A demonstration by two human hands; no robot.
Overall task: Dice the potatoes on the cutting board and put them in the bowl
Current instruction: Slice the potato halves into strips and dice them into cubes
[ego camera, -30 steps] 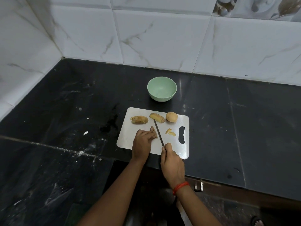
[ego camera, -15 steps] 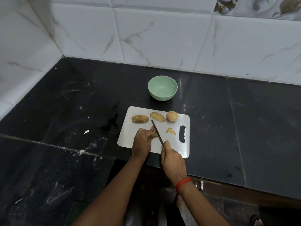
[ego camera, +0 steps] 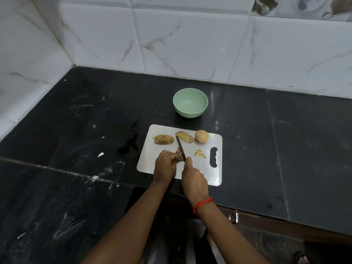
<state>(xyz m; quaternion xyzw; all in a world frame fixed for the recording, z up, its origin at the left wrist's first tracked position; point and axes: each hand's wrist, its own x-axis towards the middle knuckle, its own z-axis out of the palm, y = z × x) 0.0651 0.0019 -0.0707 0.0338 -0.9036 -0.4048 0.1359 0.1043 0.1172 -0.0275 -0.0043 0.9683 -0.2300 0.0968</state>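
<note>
We look down on a white rectangular plastic cutting board (ego camera: 214,176) lying on a glossy black stone table (ego camera: 95,121), its long side running left to right and its cut-out handle slot at the right end.

Near the board's middle, the left hand (ego camera: 165,164) curls its fingers (ego camera: 176,156) over a small brown-skinned potato piece (ego camera: 179,156), pinning it to the board. The right hand (ego camera: 194,181), with a red thread band (ego camera: 203,204) at the wrist, has its fingers closed round the handle of a slim dark-bladed knife (ego camera: 181,148). The blade rests against the right side of the held piece and points away from us, leaning slightly left.

Along the far edge of the board lie three more:
- a sliced potato half (ego camera: 163,139), lengthwise left to right
- a second sliced half (ego camera: 184,136), slanting toward the near right
- a round whole potato (ego camera: 202,136) with smooth tan skin

A few small yellow cut bits (ego camera: 200,154) sit just left of the slot.

Beyond the board, apart from it, stands a round pale green bowl (ego camera: 190,111), matte and smooth. White marble-veined wall tiles (ego camera: 190,44) rise behind.
</note>
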